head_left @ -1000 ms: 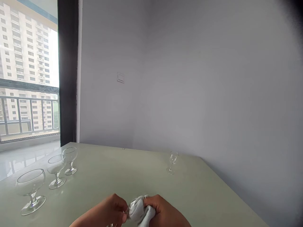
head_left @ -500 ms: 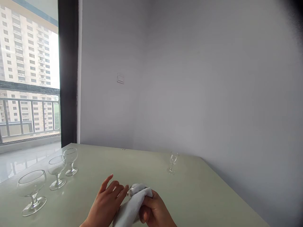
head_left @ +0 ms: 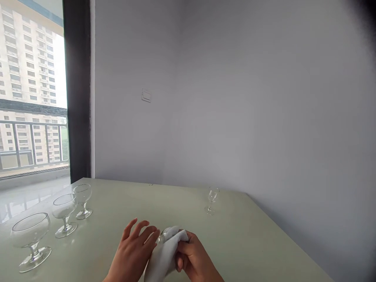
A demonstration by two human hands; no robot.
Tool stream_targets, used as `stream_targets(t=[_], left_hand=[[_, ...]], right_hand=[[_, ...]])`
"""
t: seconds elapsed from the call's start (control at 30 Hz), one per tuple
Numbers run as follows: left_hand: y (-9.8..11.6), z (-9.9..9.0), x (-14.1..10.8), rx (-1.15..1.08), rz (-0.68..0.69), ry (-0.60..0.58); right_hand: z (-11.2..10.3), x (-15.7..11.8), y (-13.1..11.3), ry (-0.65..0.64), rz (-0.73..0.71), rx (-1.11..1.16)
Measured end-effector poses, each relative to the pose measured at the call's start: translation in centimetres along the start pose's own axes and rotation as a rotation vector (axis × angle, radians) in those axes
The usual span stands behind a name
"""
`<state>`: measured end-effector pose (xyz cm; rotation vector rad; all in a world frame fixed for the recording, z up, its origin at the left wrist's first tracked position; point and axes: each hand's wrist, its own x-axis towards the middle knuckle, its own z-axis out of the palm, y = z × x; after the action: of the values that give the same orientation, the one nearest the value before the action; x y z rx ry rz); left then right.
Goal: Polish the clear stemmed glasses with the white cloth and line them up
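At the bottom centre, a white cloth (head_left: 166, 254) is wrapped around a small clear glass (head_left: 161, 237), most of which is hidden. My right hand (head_left: 192, 254) is closed on the cloth, its thumb and fingers pressing it against the glass. On the other side, my left hand (head_left: 132, 248) pinches the glass at its exposed end, with the thumb out of sight and the outer fingers raised and spread. Further back on the right, a small stemmed glass (head_left: 212, 197) stands upright, apart from both hands.
Three wide-bowled stemmed glasses stand upright in a row on the left: a near one (head_left: 33, 239), a middle one (head_left: 66, 215) and a far one (head_left: 83, 201). The pale green table (head_left: 258, 235) meets a grey wall (head_left: 235, 98) behind. A window is at the left.
The view has turned slightly right, so the glasses and wall switch appear further left. My left hand's outer fingers have spread a little; the cloth has shifted slightly over the glass.
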<state>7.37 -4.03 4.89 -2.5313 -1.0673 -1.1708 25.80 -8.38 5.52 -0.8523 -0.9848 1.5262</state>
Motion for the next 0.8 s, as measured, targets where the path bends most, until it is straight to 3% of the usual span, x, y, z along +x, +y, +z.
stream_targets(t=[0.07,0.1,0.23,0.3,0.4,0.53,0.63,0.8], left_hand=[[0.0,0.3,-0.3,0.051,0.105,0.160],[-0.1,0.4,-0.4,0.067,0.136,0.172],[-0.8,-0.1,-0.1,0.045,0.156,-0.084],[-1.0,-0.5,0.3,-0.036,0.067,-0.239],[-0.8,-1.0,0.7,-0.249,-0.188,-0.397],[-0.6,-1.6,0.7,-0.834,-0.491,-0.641],[-0.3,-1.8,0.6,-1.126,-0.562,-0.819],[0.0,-1.6,0.3,-1.226,-0.625,-0.925]], right_hand=[[0.4,0.4,0.4,0.025,0.054,0.124],[0.5,0.5,0.6,0.021,0.068,0.147],[0.7,0.2,0.5,-0.057,0.010,0.024],[0.6,-0.1,0.1,-0.074,-0.013,-0.085],[0.3,-1.0,-1.0,-0.074,-0.002,-0.301],[-0.1,-3.4,-3.0,-0.092,-0.067,-0.557],[-0.5,-5.3,-4.4,-0.100,-0.117,-0.695],[-1.2,-5.8,-6.3,-0.203,-0.134,-0.755]])
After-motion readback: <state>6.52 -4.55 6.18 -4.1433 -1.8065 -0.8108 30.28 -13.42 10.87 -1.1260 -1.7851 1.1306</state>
